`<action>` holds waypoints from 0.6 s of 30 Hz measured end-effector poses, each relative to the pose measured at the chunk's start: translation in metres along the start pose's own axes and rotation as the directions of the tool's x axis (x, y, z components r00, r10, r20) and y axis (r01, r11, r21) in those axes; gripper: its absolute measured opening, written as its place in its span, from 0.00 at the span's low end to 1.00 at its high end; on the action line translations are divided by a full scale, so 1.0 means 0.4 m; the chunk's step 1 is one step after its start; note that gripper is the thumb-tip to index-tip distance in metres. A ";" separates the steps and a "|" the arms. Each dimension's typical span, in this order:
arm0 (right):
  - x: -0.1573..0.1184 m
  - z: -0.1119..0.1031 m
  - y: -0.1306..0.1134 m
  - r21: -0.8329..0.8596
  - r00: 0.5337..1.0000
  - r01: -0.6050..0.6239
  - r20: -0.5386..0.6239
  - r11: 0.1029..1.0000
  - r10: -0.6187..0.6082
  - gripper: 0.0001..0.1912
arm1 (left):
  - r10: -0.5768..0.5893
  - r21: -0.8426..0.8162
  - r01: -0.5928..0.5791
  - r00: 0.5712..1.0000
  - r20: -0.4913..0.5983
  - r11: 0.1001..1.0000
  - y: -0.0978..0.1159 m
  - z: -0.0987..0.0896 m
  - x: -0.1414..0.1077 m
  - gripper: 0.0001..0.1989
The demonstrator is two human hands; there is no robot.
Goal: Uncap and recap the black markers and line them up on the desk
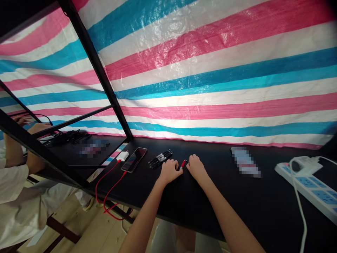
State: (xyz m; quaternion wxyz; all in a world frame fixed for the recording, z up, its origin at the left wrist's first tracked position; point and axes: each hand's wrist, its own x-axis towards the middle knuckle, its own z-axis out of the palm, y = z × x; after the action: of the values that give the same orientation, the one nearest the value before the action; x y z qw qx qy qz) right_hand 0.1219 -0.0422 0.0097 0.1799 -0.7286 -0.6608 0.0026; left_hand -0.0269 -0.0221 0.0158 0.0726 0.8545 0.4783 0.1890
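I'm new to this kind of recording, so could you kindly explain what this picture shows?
There is no machine here: the bare left hand and right hand belong to the person wearing the head camera, which looks forward and down. They rest at a black flat tabletop, with a small red-and-black object between their fingertips; exactly how it is gripped is too small to tell. Left of them lie several slim black pens, a dark-screened smartphone and a white block-shaped charger. To the right are a blurred-out flat item and a long white power strip.
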 end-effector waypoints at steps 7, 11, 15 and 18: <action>-0.003 -0.026 0.009 -0.057 0.988 -0.105 0.107 0.993 0.111 0.06 | 0.057 -0.146 -0.053 0.998 0.020 0.988 -0.036 -0.002 0.002 0.06; 0.002 -0.023 0.025 0.051 0.987 -0.125 0.106 0.991 0.119 0.05 | 0.041 -0.317 -0.029 0.999 0.029 0.948 -0.051 -0.005 0.005 0.09; 0.022 -0.010 0.058 0.323 0.981 -0.187 0.104 0.928 0.162 0.08 | -0.007 -0.582 0.044 0.998 0.066 0.812 -0.045 0.000 0.011 0.13; 0.044 0.002 0.082 0.647 0.979 -0.203 0.126 0.735 0.159 0.09 | -0.004 -0.794 0.117 0.990 0.142 0.597 -0.040 0.006 0.019 0.16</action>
State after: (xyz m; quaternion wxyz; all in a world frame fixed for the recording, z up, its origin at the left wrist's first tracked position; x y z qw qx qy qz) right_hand 0.1553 -0.0272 0.0044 0.4023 -0.6792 -0.5491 0.2746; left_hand -0.0350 -0.0071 0.0107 0.4837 0.7249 0.3661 0.3263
